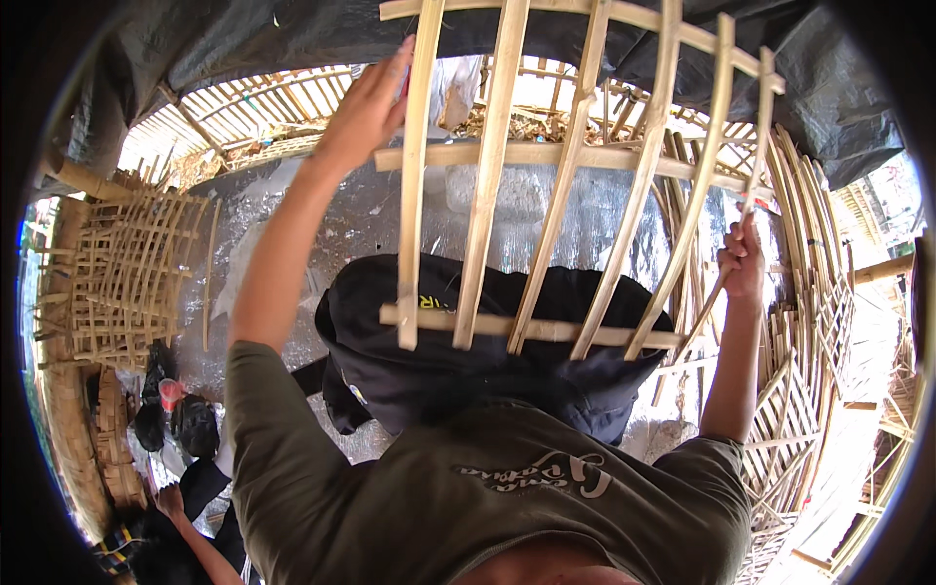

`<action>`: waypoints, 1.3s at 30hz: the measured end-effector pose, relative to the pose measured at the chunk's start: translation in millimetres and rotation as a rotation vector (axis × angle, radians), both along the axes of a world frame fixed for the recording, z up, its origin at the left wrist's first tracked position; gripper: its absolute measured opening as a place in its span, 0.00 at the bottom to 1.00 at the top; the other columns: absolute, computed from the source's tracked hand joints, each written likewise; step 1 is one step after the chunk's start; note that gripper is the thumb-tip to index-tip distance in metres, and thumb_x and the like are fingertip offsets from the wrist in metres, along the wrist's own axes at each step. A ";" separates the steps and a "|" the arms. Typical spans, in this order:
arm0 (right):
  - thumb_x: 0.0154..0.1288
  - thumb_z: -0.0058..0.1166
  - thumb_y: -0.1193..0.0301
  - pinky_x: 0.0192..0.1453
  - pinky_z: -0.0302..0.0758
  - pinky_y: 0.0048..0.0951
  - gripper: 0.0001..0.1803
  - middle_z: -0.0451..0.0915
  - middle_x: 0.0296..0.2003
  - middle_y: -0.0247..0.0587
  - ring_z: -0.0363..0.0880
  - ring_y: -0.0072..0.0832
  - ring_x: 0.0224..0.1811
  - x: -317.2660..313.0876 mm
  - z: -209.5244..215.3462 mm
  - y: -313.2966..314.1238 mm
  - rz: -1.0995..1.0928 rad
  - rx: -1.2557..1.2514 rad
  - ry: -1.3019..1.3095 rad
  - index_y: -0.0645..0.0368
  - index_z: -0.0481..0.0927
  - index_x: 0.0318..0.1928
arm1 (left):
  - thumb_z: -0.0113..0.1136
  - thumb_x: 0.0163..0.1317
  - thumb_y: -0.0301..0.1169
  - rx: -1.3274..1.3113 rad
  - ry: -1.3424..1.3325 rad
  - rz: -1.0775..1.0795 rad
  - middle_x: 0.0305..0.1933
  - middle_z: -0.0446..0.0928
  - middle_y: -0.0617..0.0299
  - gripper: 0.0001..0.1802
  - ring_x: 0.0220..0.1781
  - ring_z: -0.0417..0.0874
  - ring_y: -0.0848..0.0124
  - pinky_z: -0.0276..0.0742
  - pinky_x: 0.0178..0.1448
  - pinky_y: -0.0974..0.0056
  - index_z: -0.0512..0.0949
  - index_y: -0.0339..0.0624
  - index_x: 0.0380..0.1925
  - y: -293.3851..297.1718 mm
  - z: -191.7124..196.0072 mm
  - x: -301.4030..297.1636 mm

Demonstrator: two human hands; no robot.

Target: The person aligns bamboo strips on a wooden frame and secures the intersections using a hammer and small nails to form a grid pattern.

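Bamboo lattice panel (546, 195) held up in front of the person, above a black bag (439, 370) that sits in the lap; everything below placed against that panel. Its long slats run up and away from the body, fanning slightly toward the far end, crossed by three flat rails: near, middle, far. Left hand (366, 112) sits at the panel's left edge, level with the middle rail, fingers stretched up along the outermost slat and pressed against it rather than wrapped round; more flat than fisted. Right hand (743, 261) is at the panel's right edge, lower down between middle and near rails, closed round a thin bamboo strip (726, 268) that slants from the far right corner down toward the near rail. Right hand looks the closer of the two to the near rail; left is further up the frame. Panel itself: pale yellow split bamboo, slats evenly gapped, joints at the crossings too small to read. Left of the panel, a finished lattice mat (127, 278) lies flat; right of it, curved bamboo frames (809, 322) are stacked.
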State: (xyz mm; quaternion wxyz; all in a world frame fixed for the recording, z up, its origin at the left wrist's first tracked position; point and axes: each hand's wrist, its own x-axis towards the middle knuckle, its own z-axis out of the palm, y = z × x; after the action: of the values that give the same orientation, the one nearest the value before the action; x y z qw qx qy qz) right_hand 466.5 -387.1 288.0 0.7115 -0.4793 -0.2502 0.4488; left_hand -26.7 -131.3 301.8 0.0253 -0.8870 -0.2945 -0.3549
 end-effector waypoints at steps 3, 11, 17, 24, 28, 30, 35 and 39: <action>0.76 0.45 0.58 0.16 0.53 0.11 0.15 0.69 0.24 0.25 0.57 0.09 0.18 6.3 24.2 18.6 -0.042 0.160 -0.129 0.54 0.75 0.50 | 0.48 0.72 0.35 -0.150 0.048 0.086 0.62 0.71 0.52 0.30 0.63 0.74 0.58 0.72 0.63 0.55 0.54 0.48 0.72 55.4 20.1 -33.9; 0.75 0.47 0.61 0.18 0.55 0.13 0.17 0.76 0.26 0.33 0.64 0.13 0.20 -14.6 23.9 109.7 -0.071 0.419 -0.365 0.59 0.78 0.54 | 0.40 0.62 0.70 -1.215 -0.482 0.003 0.69 0.66 0.52 0.48 0.72 0.63 0.59 0.63 0.69 0.47 0.55 0.46 0.72 121.2 -4.3 -12.0; 0.77 0.43 0.61 0.18 0.56 0.15 0.18 0.75 0.26 0.33 0.65 0.14 0.19 -33.1 37.5 144.9 -0.100 0.437 -0.401 0.61 0.76 0.54 | 0.47 0.64 0.65 -0.955 -0.610 0.068 0.69 0.64 0.42 0.49 0.73 0.61 0.56 0.57 0.72 0.52 0.57 0.32 0.69 128.8 -12.4 37.3; 0.76 0.45 0.64 0.18 0.58 0.16 0.14 0.76 0.25 0.33 0.63 0.15 0.16 -37.6 -3.9 165.9 -0.053 0.482 -0.291 0.57 0.80 0.50 | 0.62 0.57 0.58 -0.972 -0.852 0.025 0.58 0.77 0.49 0.43 0.64 0.73 0.61 0.65 0.64 0.62 0.69 0.36 0.62 143.6 6.4 40.7; 0.76 0.44 0.63 0.24 0.62 0.20 0.16 0.76 0.26 0.34 0.64 0.17 0.19 -46.0 -33.8 174.4 0.035 0.479 -0.156 0.58 0.80 0.51 | 0.62 0.57 0.58 -0.943 -0.814 0.292 0.42 0.83 0.56 0.33 0.45 0.82 0.64 0.72 0.50 0.64 0.79 0.39 0.49 164.4 -9.2 17.5; 0.76 0.43 0.62 0.24 0.62 0.20 0.16 0.76 0.26 0.34 0.64 0.17 0.18 -51.2 -50.5 178.8 0.108 0.483 -0.091 0.59 0.80 0.51 | 0.62 0.58 0.56 -0.832 -0.764 0.321 0.36 0.84 0.57 0.31 0.40 0.84 0.65 0.74 0.46 0.64 0.81 0.38 0.45 185.3 -17.3 2.9; 0.76 0.44 0.63 0.25 0.63 0.21 0.16 0.77 0.26 0.35 0.64 0.18 0.19 -40.7 -73.2 183.6 0.197 0.528 -0.012 0.59 0.80 0.50 | 0.58 0.64 0.44 -1.056 -0.987 0.050 0.39 0.82 0.56 0.19 0.41 0.83 0.68 0.75 0.51 0.66 0.80 0.40 0.43 160.4 -5.2 12.8; 0.76 0.45 0.63 0.26 0.65 0.21 0.16 0.77 0.24 0.36 0.66 0.18 0.20 -59.6 -85.2 204.1 0.307 0.540 0.060 0.61 0.79 0.50 | 0.58 0.63 0.36 -1.012 -1.103 -0.052 0.25 0.76 0.61 0.14 0.30 0.80 0.69 0.74 0.37 0.66 0.81 0.37 0.41 156.2 -23.7 -14.6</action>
State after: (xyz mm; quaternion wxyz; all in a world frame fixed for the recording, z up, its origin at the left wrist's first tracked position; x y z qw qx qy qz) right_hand 407.0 -183.0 202.8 0.7441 -0.2161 -0.4089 0.4821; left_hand -41.3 24.8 278.0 -0.5453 -0.4906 -0.3707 -0.5697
